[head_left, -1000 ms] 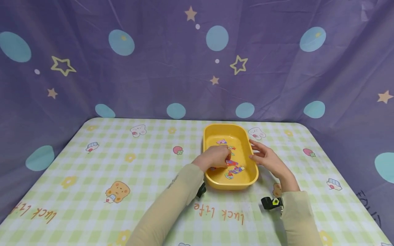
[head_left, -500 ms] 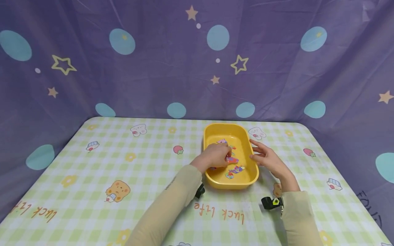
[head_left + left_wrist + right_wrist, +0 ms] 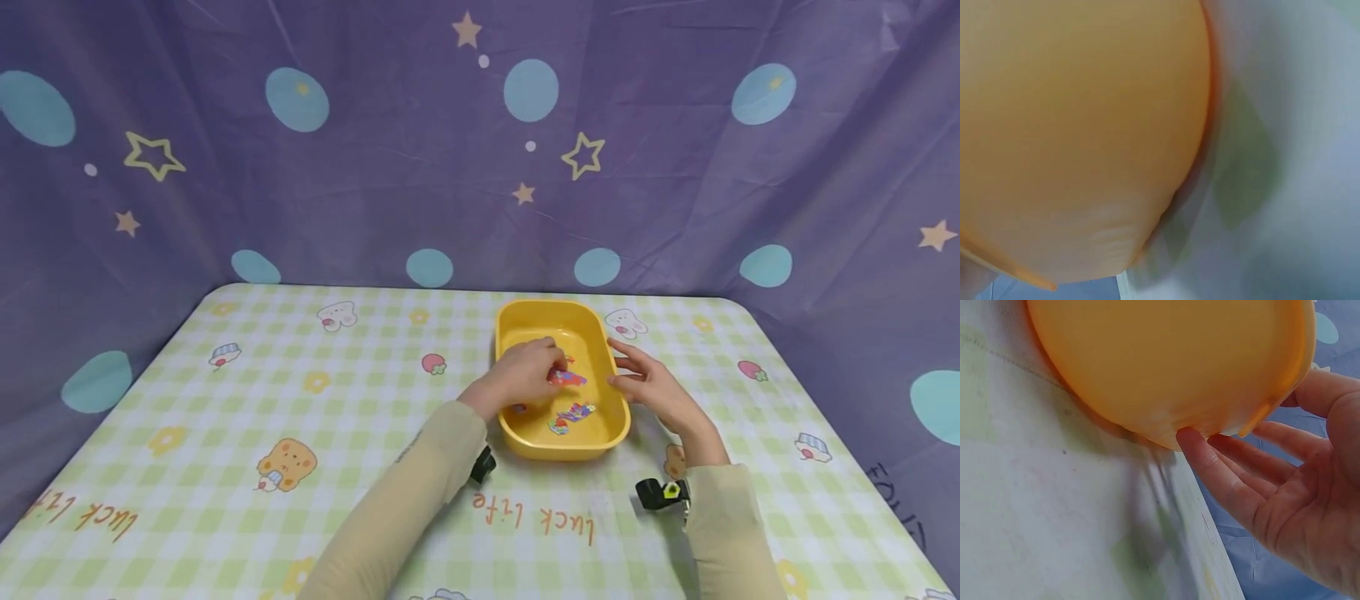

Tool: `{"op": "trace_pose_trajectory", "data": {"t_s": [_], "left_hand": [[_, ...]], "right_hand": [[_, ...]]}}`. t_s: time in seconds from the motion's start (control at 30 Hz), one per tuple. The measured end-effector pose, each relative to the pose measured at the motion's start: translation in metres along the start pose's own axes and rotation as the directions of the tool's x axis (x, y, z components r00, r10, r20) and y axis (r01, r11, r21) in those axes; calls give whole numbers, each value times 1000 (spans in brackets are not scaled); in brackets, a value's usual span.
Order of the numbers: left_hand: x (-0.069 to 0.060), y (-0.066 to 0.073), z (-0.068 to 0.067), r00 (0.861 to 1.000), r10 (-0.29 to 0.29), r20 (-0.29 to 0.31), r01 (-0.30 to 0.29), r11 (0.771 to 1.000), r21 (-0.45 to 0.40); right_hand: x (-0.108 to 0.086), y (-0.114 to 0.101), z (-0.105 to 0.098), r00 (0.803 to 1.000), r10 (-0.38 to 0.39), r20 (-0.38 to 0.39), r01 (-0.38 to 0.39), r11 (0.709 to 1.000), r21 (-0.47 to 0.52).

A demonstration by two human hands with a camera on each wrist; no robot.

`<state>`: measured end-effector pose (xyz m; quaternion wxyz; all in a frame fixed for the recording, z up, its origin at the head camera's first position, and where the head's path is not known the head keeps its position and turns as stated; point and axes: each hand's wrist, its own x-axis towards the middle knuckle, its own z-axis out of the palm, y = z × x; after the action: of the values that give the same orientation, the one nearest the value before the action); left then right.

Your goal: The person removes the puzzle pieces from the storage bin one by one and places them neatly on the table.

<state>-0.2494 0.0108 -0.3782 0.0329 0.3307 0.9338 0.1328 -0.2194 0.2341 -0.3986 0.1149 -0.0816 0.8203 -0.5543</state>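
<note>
A yellow tray with rounded corners stands on the table, several small colourful flat cutouts lying in it. My left hand reaches over its left rim, fingers curled down at a red-and-blue cutout, which it appears to pinch; the fingertips are partly hidden. Nearer the front lie a purple-and-blue cutout and a green-and-red one. Outside the right wall, my right hand rests its fairly straight fingers against the tray. The left wrist view shows mostly the tray's outer wall.
A green-and-white checked cloth with printed cartoons covers the table. Behind it hangs a purple curtain with stars and blue dots. Black wrist cameras sit at both wrists, close to the cloth.
My left hand has shifted slightly toward the tray's far end, and the red-and-blue cutout has moved the same way with it. My right hand has stayed at the right wall.
</note>
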Motion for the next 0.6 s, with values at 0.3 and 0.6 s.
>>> {"op": "trace_pose_trajectory", "data": {"t_s": [0.3,0.6], "left_hand": [[-6,-11,-14,998,-31,-57,30,999,-22],[-22,-35,-27,989,-67,-136,56,995,-84]], "right_hand": [[0,0,-1,1000,-3,-9,3,999,-32],[-2,-3,-2,1000,7,13,-6,998,-62]]}}
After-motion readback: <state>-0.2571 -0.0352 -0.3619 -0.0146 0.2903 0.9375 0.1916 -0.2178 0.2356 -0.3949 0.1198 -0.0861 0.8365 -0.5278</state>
